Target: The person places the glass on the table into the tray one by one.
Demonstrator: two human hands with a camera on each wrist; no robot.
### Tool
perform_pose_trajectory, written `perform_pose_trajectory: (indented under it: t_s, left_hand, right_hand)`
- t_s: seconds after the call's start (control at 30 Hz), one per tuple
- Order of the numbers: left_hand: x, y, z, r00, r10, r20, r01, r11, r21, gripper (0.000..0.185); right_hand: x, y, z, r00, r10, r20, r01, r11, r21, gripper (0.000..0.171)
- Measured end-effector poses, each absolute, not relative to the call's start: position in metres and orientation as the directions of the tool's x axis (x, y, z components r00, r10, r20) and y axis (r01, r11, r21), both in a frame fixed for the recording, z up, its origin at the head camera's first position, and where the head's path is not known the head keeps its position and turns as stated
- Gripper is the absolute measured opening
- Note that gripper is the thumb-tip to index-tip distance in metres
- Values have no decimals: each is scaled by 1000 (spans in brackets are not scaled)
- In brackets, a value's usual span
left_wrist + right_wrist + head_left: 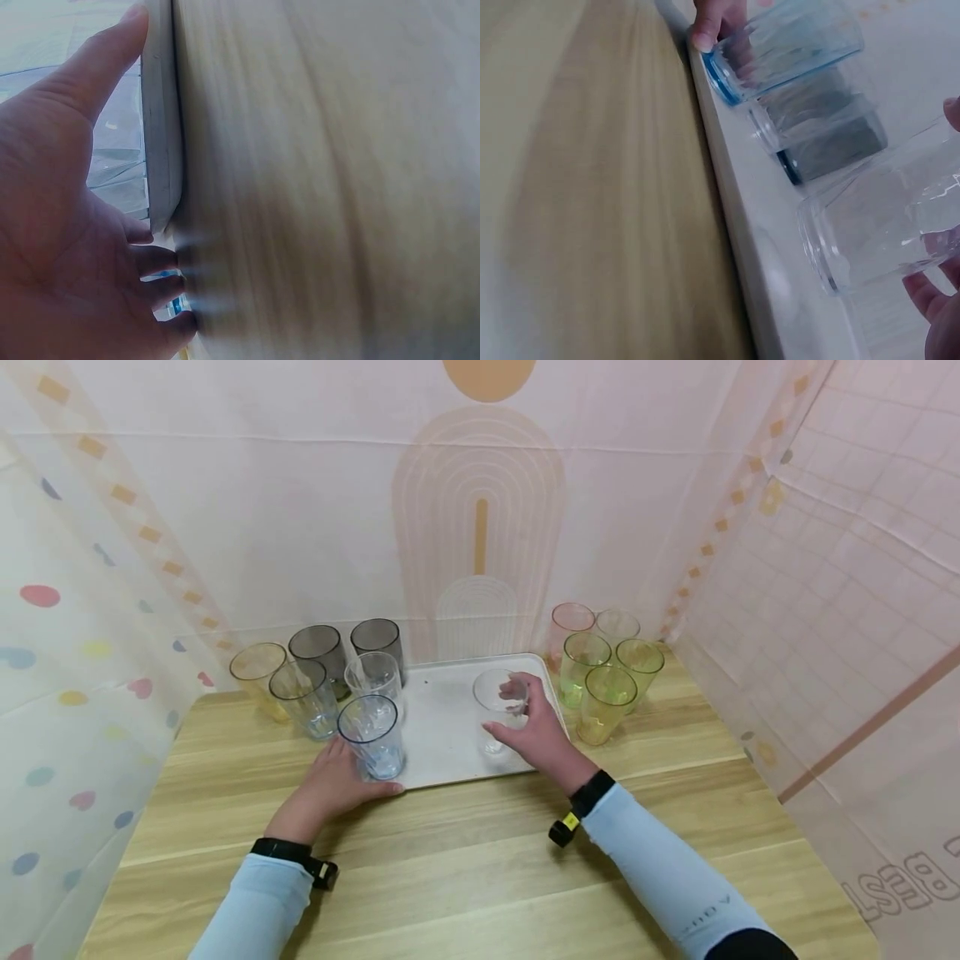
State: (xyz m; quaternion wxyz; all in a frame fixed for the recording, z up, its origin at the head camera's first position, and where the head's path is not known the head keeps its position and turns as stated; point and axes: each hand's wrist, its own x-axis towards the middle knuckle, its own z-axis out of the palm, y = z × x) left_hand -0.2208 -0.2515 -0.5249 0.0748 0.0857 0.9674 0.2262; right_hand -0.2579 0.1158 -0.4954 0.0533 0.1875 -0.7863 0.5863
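Observation:
My right hand (536,727) grips a clear drinking glass (491,714) over the right part of a white tray (442,727). Fingers and thumb sit on opposite sides of this glass (877,217) in the right wrist view; whether its base touches the tray I cannot tell. My left hand (337,785) lies against the tray's near left corner, beside a blue-tinted glass (372,747) standing there. In the left wrist view, the left thumb (112,64) stretches along the tray rim (161,112), while the other fingers extend round the corner, partly hidden.
On the tray's left side stand a clear glass (378,672) and a dark grey glass (382,639). Left of these are another grey glass (318,652), a bluish glass (303,697) and an amber one (258,672). Green, yellow (603,706) and pink (570,627) glasses cluster at the right.

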Motion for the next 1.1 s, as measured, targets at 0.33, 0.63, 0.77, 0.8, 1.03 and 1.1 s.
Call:
perform_pose_trajectory:
  t_s: [0.33, 0.63, 0.77, 0.8, 1.03, 1.1]
  left_hand:
    - [-223, -252, -527, -975, 193, -106, 124, 880, 458, 153]
    - [-221, -250, -521, -976, 185, -117, 111, 880, 462, 150]
    - [-221, -250, -521, -976, 185, -116, 111, 877, 468, 150]
    - [-221, -250, -521, -976, 186, -113, 113, 876, 470, 150]
    - [-221, -254, -525, -977, 187, -99, 120, 876, 468, 151]
    - [-221, -254, -525, -977, 190, -96, 125, 876, 466, 152]
  right_hand:
    - [-315, 67, -491, -934, -259, 247, -308, 231, -923, 80]
    - [-359, 36, -489, -946, -249, 206, -278, 306, -910, 89]
    - [-369, 26, -485, -952, -245, 182, -252, 293, -922, 89]
    - [-371, 24, -483, -952, -247, 179, -249, 289, -925, 89]
    - [-385, 10, -478, -956, -238, 173, -239, 286, -928, 86]
    - [-388, 7, -477, -957, -229, 178, -241, 284, -928, 85]
